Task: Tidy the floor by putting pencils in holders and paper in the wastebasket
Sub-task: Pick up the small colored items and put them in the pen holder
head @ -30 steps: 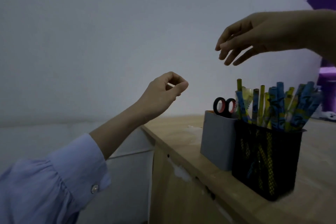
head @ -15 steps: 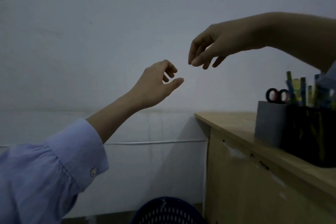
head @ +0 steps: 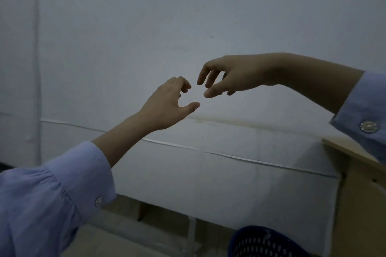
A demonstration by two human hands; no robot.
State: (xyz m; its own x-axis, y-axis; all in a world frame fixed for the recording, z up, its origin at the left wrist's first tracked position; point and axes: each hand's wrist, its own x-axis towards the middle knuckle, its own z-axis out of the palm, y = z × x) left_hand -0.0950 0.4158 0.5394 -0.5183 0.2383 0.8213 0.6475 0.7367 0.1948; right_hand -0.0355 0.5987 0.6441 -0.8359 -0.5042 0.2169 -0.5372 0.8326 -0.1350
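Observation:
My left hand (head: 167, 104) is raised in front of the white wall, fingers curled loosely and thumb out, holding nothing. My right hand (head: 231, 77) hangs just to its right and slightly higher, fingers spread downward, also empty. The fingertips of the two hands are close but apart. A dark blue perforated wastebasket (head: 263, 242) shows at the bottom edge, below and right of the hands. No pencils, holders or paper are in view.
A wooden desk (head: 355, 190) stands at the right edge, its corner under my right sleeve. A white panel with a cable along it runs across the wall. A metal leg (head: 192, 233) stands on the floor left of the wastebasket.
The view has swung left and down: the pencil holders and scissors have left the frame and more of the wastebasket shows. Both hands came closer together; my left hand's pinch opened.

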